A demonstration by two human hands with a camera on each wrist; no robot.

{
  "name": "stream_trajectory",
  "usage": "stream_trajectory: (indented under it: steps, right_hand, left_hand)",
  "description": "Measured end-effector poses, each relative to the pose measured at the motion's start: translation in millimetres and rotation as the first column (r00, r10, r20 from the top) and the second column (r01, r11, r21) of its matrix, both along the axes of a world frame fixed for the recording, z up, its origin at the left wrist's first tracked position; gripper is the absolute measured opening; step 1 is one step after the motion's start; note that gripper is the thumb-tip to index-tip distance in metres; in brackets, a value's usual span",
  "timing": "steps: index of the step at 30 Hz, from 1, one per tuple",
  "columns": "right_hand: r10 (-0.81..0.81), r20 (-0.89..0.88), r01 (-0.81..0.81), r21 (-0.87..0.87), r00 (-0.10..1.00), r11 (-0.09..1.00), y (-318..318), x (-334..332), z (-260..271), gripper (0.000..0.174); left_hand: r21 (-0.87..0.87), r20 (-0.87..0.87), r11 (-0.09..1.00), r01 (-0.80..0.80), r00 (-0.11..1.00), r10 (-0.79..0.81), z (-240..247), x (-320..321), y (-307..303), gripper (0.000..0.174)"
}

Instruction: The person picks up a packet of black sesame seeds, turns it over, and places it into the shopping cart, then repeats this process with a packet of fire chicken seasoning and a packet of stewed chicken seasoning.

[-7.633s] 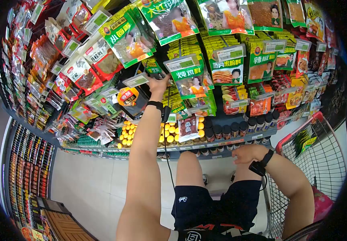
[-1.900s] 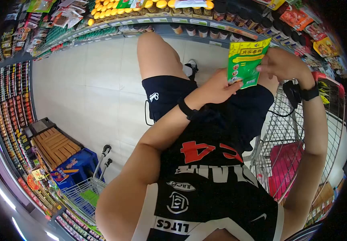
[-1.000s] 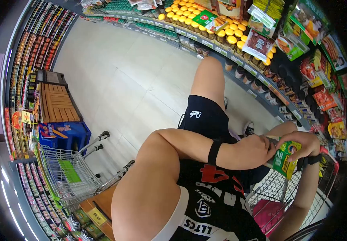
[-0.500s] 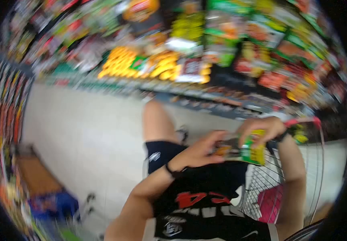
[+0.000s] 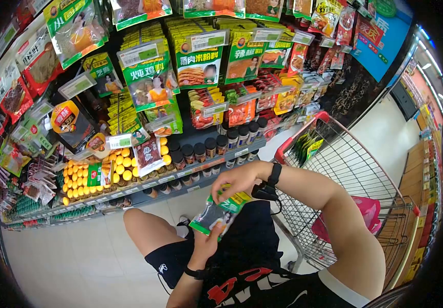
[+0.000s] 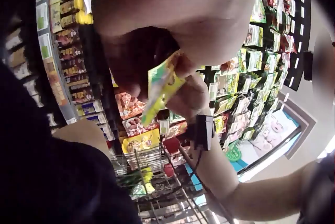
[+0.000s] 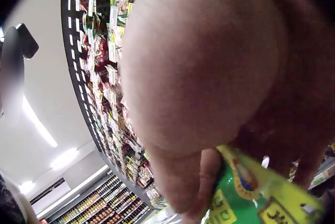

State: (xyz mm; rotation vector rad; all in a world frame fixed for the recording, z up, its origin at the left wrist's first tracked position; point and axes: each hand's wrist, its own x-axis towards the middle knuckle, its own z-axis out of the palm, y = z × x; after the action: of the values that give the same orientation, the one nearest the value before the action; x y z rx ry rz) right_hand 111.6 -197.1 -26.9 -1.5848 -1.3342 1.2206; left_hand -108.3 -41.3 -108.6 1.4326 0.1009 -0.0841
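Note:
A green seasoning packet [image 5: 220,211] with a clear window is held in front of my waist by both hands. My left hand [image 5: 212,235] grips its lower end from below, thumb on the front. My right hand [image 5: 234,188] pinches its yellow-green top edge from above. In the left wrist view the packet [image 6: 162,88] shows edge-on between my left palm [image 6: 172,14] and my right hand [image 6: 191,98]. The right wrist view is mostly filled by my right hand [image 7: 209,77], with the packet's printed top [image 7: 246,198] below it.
A red-rimmed wire shopping cart [image 5: 303,134] stands at my right, holding green packets [image 5: 306,147] and a pink bag [image 5: 369,215]. Ahead, hooks carry hanging seasoning packets [image 5: 198,61]. A shelf below holds yellow-lidded jars [image 5: 116,164] and dark-lidded jars [image 5: 216,146]. Tiled floor [image 5: 67,256] lies left.
My left hand came down from the hanging packets with a green packet, and both hands now hold it. The head view swung from the floor back up to the shelf.

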Motion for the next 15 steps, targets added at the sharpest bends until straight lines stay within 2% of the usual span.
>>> stream_trajectory:
  steps: [2,3,4,6,7,8,10,11,14,15]
  right_hand:
    - [-0.171,0.107,0.166,0.055,0.980,0.985,0,3,-9,0.023]
    - [-0.310,0.295,0.249,0.226,0.904,0.942,-1,3,-19,0.037]
    - [-0.355,0.329,0.320,0.156,0.875,0.934,-3,4,-23,0.044]
    - [-0.431,0.409,0.459,0.033,0.804,0.888,0,7,-21,0.059]
    - [-0.426,0.312,0.460,-0.041,0.849,0.887,2,7,-17,0.072]
    - [-0.411,0.193,0.444,-0.181,0.891,0.878,4,2,-9,0.074]
    - [-0.406,-0.057,0.342,-0.439,0.912,0.831,8,-10,7,0.076]
    - [-0.407,-0.084,0.327,-0.459,0.910,0.826,10,-10,-2,0.064]
    - [-0.368,-0.021,0.333,-0.378,0.930,0.864,7,-7,-15,0.049]
    - [-0.419,-0.062,0.373,-0.353,0.906,0.858,9,-8,-5,0.038]
  left_hand:
    - [0.193,0.081,0.977,-0.088,0.994,0.074,2,4,4,0.025]
    - [0.292,0.134,0.946,-0.142,0.985,0.106,2,4,7,0.024]
    - [0.385,0.190,0.901,-0.199,0.973,0.134,1,4,11,0.023]
    - [0.462,0.258,0.846,-0.266,0.953,0.159,1,8,16,0.027]
    - [0.529,0.317,0.795,-0.299,0.938,0.142,5,9,18,0.029]
    - [0.590,0.373,0.735,-0.334,0.920,0.119,14,8,21,0.031]
    - [0.691,0.402,0.657,-0.303,0.916,0.000,27,2,22,0.039]
    - [0.736,0.411,0.611,-0.292,0.910,-0.059,30,2,21,0.043]
    - [0.648,0.486,0.681,-0.342,0.873,-0.024,30,2,18,0.054]
    - [0.581,0.483,0.736,-0.348,0.875,0.033,30,3,16,0.065]
